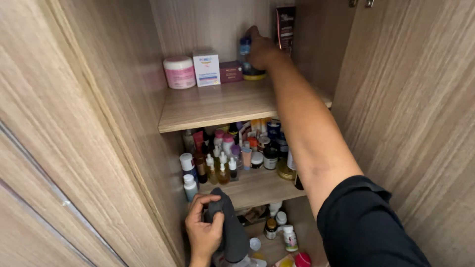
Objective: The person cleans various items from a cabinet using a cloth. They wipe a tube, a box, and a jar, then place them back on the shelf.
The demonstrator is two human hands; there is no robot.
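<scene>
- Cupboard (391,99) is standing wide open, wood-grain doors on both sides, with three shelves showing.
- Top shelf (213,106) is carrying a pink jar (179,72), a white box (206,67) and a small maroon box (231,71) lined up along the back, plus a dark tube (286,28) standing in the corner.
- Right hand (261,51) is reaching up and away to the back of that shelf, fingers wrapping around a blue bottle (244,49) that's standing upright just right of the maroon box. The bottle's base is still sitting on the shelf, I think.
- Left hand (204,228) is hanging low by the bottom shelf, closing around a dark grey cloth (230,227), so it's way farther from the bottle.
- Middle shelf (255,190) is packed with little bottles and droppers.
</scene>
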